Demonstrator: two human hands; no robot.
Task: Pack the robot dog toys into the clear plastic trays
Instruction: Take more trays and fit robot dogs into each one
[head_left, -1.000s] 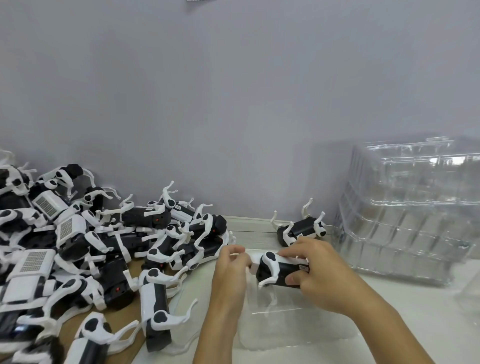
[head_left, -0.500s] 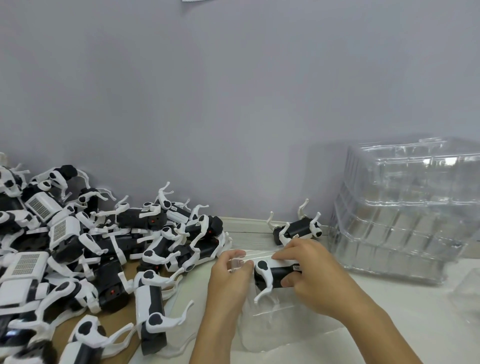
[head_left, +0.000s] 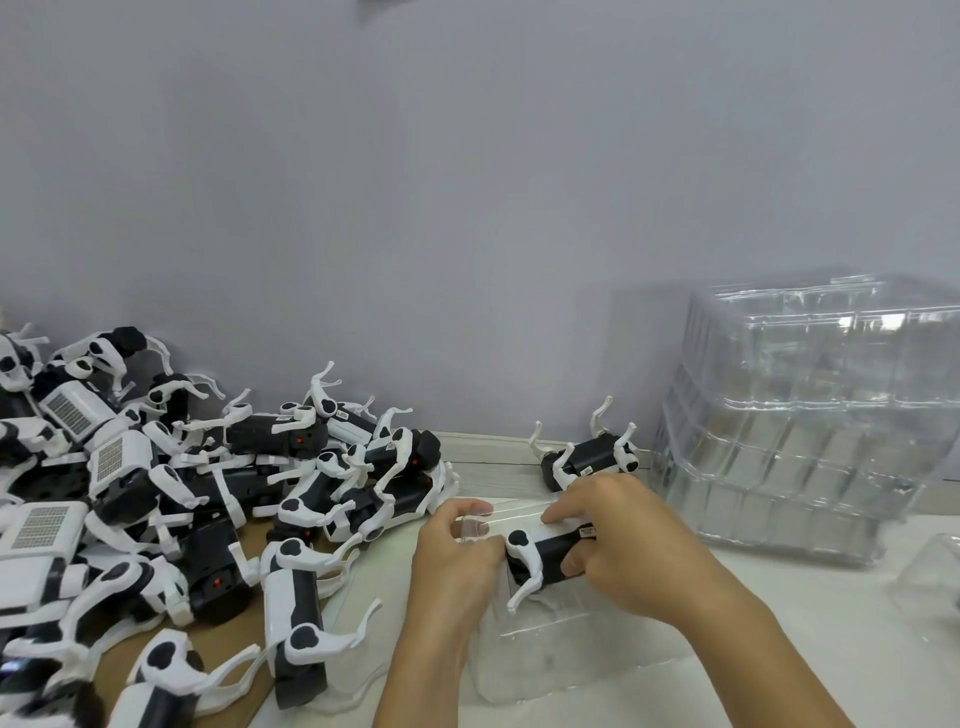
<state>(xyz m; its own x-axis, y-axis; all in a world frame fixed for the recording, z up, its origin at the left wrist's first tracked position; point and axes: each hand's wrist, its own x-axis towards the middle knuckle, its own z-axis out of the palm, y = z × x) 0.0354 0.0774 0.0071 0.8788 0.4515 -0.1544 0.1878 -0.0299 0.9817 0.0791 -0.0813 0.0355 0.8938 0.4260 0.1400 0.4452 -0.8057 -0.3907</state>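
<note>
A black and white robot dog toy (head_left: 540, 561) lies on its side in a clear plastic tray (head_left: 545, 649) in front of me. My right hand (head_left: 623, 545) grips the toy's body from the right, thumb underneath and index finger along its top. My left hand (head_left: 457, 556) pinches the tray's upper left edge beside the toy's front leg. A large heap of the same robot dog toys (head_left: 171, 499) covers the left side of the table. One more robot dog (head_left: 587, 460) lies upside down by the wall, just beyond my hands.
A tall stack of clear plastic trays (head_left: 810, 431) stands at the right against the grey wall. Another clear plastic piece (head_left: 930, 582) shows at the right edge. Brown cardboard (head_left: 249, 540) lies under the toy heap on the white table (head_left: 779, 649).
My right hand has pushed the toy lower into the tray. My left hand has stayed on the tray's edge. The view has shifted slightly.
</note>
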